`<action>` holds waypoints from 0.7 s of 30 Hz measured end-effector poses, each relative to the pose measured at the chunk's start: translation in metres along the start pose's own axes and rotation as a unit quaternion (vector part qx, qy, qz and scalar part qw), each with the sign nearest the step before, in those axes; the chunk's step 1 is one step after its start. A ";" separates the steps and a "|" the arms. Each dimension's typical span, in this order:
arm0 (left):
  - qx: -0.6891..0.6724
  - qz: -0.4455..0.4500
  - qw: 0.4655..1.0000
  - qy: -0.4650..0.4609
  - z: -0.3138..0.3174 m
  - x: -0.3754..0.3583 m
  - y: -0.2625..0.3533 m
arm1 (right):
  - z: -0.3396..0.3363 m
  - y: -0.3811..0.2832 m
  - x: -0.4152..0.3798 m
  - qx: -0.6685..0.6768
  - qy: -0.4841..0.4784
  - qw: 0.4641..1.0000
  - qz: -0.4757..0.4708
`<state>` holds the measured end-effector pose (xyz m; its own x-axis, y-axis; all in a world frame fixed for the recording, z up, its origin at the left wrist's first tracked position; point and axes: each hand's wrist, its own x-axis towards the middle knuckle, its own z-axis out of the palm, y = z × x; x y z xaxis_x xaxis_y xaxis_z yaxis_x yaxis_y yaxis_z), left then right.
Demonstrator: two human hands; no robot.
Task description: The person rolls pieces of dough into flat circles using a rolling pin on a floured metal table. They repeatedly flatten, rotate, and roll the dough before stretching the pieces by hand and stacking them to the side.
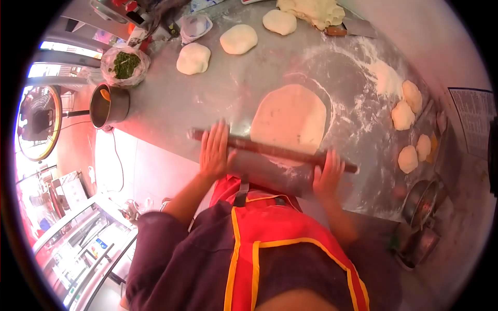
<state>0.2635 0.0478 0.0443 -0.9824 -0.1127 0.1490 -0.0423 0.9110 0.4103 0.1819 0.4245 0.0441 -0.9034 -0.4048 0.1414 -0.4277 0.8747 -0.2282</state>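
Note:
A dark wooden rolling pin [275,149] lies slantwise across the near edge of a flat, rounded dough sheet [290,116] on the grey metal table [176,103]. My left hand [213,154] rests on the pin near its left end, with its fingers stretched out over the wood. Near the right end, my right hand [328,176] also lies on the pin with extended fingers, slightly blurred. Both palms press the pin rather than wrapping round it. Part of the sheet's near edge is hidden under the pin.
Dough rounds [193,58] line the far side, beside a dough mass [314,11] and a wooden-handled blade [336,31]. Flour [386,78] and smaller dough balls [403,115] are at right, pans [421,202] at near right. A metal pot [118,103] and bagged greens [125,65] stand left.

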 end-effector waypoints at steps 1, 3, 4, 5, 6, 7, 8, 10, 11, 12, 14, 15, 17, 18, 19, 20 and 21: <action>0.005 -0.016 0.999 -0.031 -0.001 -0.014 0.003 | 0.000 -0.002 -0.017 -0.012 -0.021 1.000 0.010; 0.027 -0.032 0.997 -0.062 -0.004 -0.008 0.002 | 0.009 -0.002 -0.007 -0.018 -0.019 1.000 0.004; 0.040 -0.030 0.997 -0.060 0.001 0.022 -0.002 | 0.015 0.009 0.024 -0.017 0.007 1.000 -0.013; 0.051 -0.025 0.997 -0.056 0.007 0.057 -0.008 | 0.021 0.019 0.059 -0.018 0.036 0.999 -0.029; 0.081 -0.010 0.996 -0.022 0.010 0.093 -0.011 | 0.021 0.022 0.096 -0.050 0.032 0.998 -0.021; 0.108 0.005 0.994 0.009 0.011 0.126 -0.015 | 0.021 0.026 0.130 -0.083 0.026 0.996 -0.010; 0.122 0.012 0.991 0.046 0.011 0.157 -0.021 | 0.027 0.032 0.167 -0.086 0.044 0.995 0.002; 0.142 0.026 0.984 0.103 0.015 0.187 -0.023 | 0.028 0.038 0.168 -0.079 0.048 0.996 0.002; 0.128 0.026 0.988 0.079 0.017 0.173 -0.020 | 0.026 0.034 0.157 -0.069 0.046 0.996 -0.013; 0.117 0.026 0.991 0.058 0.015 0.145 -0.020 | 0.023 0.030 0.147 -0.059 0.049 0.997 -0.029; 0.085 0.015 0.996 -0.011 0.000 0.076 -0.010 | 0.016 0.017 0.068 -0.013 0.008 1.000 -0.026; 0.037 0.033 0.998 0.039 0.003 0.034 -0.010 | 0.008 0.006 0.040 0.007 0.014 1.000 -0.026; 0.070 0.051 0.996 -0.014 -0.014 -0.003 -0.003 | -0.001 0.005 0.007 0.002 0.006 0.999 -0.053; 0.051 0.057 0.997 -0.026 -0.017 -0.004 -0.009 | -0.002 0.006 -0.001 0.000 0.000 0.998 -0.067; 0.031 0.063 0.997 -0.041 -0.021 -0.007 -0.015 | -0.001 0.018 0.001 0.014 -0.031 0.995 -0.097; 0.011 0.070 0.996 -0.055 -0.023 -0.007 -0.019 | 0.002 0.036 0.017 0.027 -0.060 0.990 -0.126; -0.010 0.061 0.997 -0.052 -0.039 -0.007 -0.012 | 0.004 0.047 0.033 0.040 -0.088 0.983 -0.157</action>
<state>0.2782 0.0227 0.0732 -0.9936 0.0413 0.1050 0.0814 0.9069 0.4134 0.1318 0.4512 0.0340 -0.7154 -0.6970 0.0498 -0.6805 0.6787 -0.2762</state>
